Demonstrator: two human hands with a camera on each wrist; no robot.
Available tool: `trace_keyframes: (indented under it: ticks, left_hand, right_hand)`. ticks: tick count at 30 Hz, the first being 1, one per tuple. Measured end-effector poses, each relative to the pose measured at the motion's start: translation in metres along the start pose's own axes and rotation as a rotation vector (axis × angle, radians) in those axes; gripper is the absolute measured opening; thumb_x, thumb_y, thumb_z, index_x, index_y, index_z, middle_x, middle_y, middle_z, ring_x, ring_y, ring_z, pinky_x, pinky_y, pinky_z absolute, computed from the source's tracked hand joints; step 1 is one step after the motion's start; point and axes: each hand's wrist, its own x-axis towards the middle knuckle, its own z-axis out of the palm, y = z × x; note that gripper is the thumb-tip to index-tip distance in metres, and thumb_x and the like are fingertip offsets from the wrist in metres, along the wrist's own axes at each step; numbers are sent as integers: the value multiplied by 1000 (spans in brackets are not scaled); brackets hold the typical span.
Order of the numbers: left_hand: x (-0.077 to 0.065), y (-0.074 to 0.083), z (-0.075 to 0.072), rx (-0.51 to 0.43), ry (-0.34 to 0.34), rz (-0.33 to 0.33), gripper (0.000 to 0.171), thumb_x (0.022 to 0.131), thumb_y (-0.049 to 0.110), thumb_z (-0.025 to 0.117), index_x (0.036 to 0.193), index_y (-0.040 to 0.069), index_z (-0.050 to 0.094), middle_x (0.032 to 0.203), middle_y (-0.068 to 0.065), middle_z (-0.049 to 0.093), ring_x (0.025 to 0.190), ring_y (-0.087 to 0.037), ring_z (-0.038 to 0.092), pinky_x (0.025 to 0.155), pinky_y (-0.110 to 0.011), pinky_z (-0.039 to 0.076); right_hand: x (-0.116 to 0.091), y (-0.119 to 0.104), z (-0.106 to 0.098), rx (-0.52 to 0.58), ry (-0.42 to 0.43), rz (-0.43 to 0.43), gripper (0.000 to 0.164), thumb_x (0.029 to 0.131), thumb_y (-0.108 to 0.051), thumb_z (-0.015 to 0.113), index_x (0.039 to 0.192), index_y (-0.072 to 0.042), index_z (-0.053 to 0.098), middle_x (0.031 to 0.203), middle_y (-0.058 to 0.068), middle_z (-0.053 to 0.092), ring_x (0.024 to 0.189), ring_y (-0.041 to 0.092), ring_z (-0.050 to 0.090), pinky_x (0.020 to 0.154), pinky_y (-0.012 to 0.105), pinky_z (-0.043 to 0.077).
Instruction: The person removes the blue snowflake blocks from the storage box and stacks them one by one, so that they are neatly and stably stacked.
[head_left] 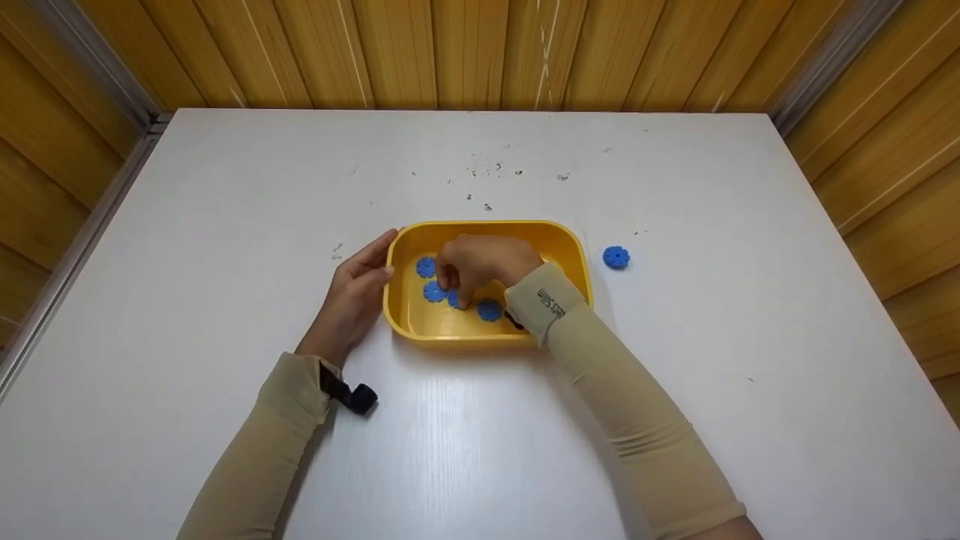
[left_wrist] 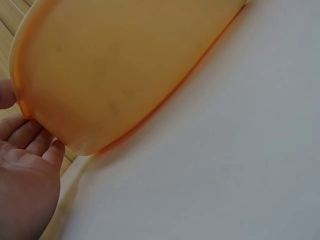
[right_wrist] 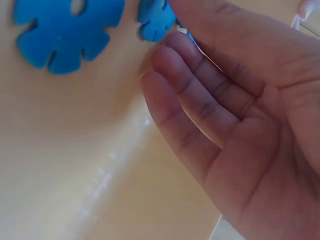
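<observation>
A yellow plastic bin [head_left: 442,339] stands on the white table with several blue notched discs inside. My left hand [head_left: 358,294] holds the bin's left end, thumb at the rim; its fingers lie against the outer wall in the left wrist view. Inside the bin, my right hand [head_left: 480,264] reaches down and pinches a blue notched disc [head_left: 454,300] between thumb and forefinger, largely hidden by the fingers. Close by lie another disc [head_left: 433,292], one near the left wall [head_left: 425,267], and one below the wrist [head_left: 490,310]. The other right fingers [right_wrist: 170,110] are loosely bent.
One blue disc [head_left: 616,257] lies on the table right of the bin. Dark scuff marks [head_left: 487,206] dot the white tabletop [head_left: 247,195] behind the bin. Wood-patterned panels [head_left: 465,52] wall off the back and sides.
</observation>
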Motion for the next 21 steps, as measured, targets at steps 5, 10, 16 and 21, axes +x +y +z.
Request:
trace_keyframes:
  ticks: [5, 10, 16, 21]
  left_hand:
    - [0, 1, 1, -3, 2, -3, 62, 101, -4, 45, 160, 5, 30, 169, -4, 29, 157, -17, 27, 126, -31, 29]
    - [1, 1, 1, 1, 3, -5, 63, 100, -5, 45, 160, 4, 30, 169, -6, 29, 157, -19, 28, 125, -32, 31]
    - [1, 2, 1, 1, 12, -8, 62, 99, -5, 46, 159, 5, 32, 169, -5, 31, 156, -18, 29, 125, -30, 31]
    - [0, 1, 1, -1, 20, -15, 62, 99, -4, 47, 159, 6, 33, 169, -4, 31, 157, -17, 29, 125, -29, 32]
  right_hand:
    - [0, -1, 1, -4, 0, 31, 19, 86, -11, 81, 99, -11, 67, 93, 2, 60, 89, 20, 54, 77, 26, 48]
    - [-1, 4, 0, 2, -17, 69, 17, 86, -14, 81, 96, -13, 67, 92, 1, 60, 92, 21, 56, 80, 29, 48]
    - [-1, 12, -3, 61, -41, 61, 15, 87, -12, 80, 97, -13, 68, 95, 2, 61, 93, 21, 55, 80, 28, 49]
    - [-2, 16, -5, 75, -24, 42, 13, 88, -10, 79, 96, -13, 68, 99, 4, 63, 95, 22, 55, 81, 29, 50]
